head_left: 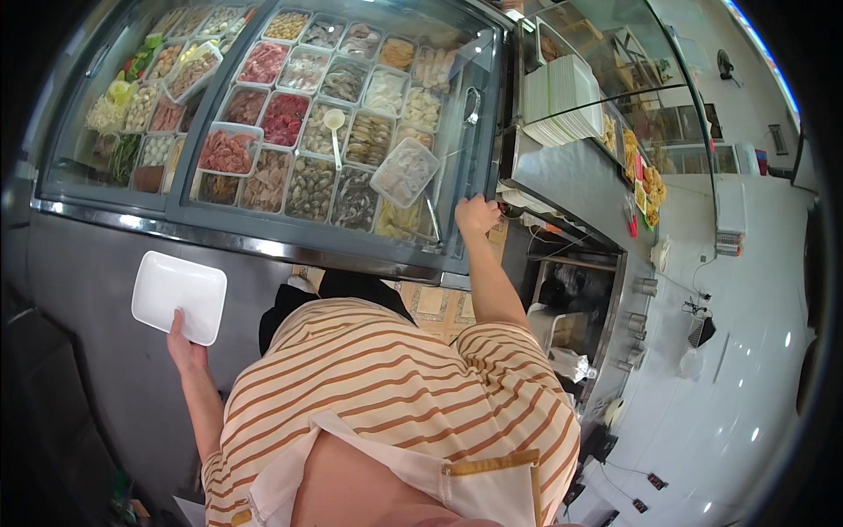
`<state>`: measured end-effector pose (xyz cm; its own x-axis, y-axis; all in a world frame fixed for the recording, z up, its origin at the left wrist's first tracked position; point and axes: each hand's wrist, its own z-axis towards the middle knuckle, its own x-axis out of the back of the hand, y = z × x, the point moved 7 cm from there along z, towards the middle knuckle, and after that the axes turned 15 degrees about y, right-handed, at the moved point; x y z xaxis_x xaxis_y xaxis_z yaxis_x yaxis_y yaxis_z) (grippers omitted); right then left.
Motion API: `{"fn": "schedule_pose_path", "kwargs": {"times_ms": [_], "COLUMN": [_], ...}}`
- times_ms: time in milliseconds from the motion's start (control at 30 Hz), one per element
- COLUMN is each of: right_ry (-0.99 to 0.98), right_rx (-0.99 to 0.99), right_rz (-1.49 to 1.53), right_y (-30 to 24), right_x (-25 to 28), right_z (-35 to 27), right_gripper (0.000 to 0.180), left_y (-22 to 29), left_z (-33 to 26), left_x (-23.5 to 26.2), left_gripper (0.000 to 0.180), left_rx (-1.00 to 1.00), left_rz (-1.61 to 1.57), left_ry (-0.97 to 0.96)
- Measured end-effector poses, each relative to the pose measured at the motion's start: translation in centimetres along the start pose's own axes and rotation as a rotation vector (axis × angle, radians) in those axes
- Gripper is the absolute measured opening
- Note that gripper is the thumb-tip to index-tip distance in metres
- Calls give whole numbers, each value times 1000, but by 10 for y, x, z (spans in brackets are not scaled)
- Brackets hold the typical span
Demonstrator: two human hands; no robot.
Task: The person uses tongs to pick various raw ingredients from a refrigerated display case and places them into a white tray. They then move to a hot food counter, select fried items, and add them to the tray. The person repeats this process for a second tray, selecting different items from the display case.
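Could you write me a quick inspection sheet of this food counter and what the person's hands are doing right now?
Surface: glass-topped chest display case, steel front.
Job's things: white rectangular tray; sliding glass lid, its right edge under a hand.
Clutter: many tubs of raw meat and seafood, vegetables at left, a white ladle, a loose clear tub.
Hands: left hand in a grip on the tray's lower edge; right hand closed on the lid's edge.
Cables: thin cords at the white wall, right.
Surroundings: stack of white plates, tiled floor.

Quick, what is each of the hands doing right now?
Left hand: closed on the edge of a white foam tray.
Right hand: closed on the edge of the display freezer's sliding glass lid.
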<state>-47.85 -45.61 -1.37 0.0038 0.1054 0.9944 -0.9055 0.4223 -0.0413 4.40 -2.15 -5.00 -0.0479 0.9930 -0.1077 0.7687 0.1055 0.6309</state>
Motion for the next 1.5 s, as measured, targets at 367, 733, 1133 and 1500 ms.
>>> {"fn": "schedule_pose_path", "kwargs": {"times_ms": [367, 733, 1133, 1500], "right_ry": [2, -159, -69, -336], "right_rx": [96, 589, 672, 1124], "right_rz": [467, 586, 404, -431], "right_y": [-143, -235, -166, -51], "right_x": [-22, -6, -2, -91], "right_z": [120, 79, 16, -88], "right_gripper": [65, 57, 21, 30], "left_y": [19, 26, 36, 61], "left_z": [-36, -52, -60, -14], "left_x": [-25, -105, -94, -38], "left_gripper": [42, 42, 44, 43], "left_rx": [-163, -231, -225, -235], "left_rz": [46, 111, -23, -174], "left_ry": [38, -59, -84, -8]}}
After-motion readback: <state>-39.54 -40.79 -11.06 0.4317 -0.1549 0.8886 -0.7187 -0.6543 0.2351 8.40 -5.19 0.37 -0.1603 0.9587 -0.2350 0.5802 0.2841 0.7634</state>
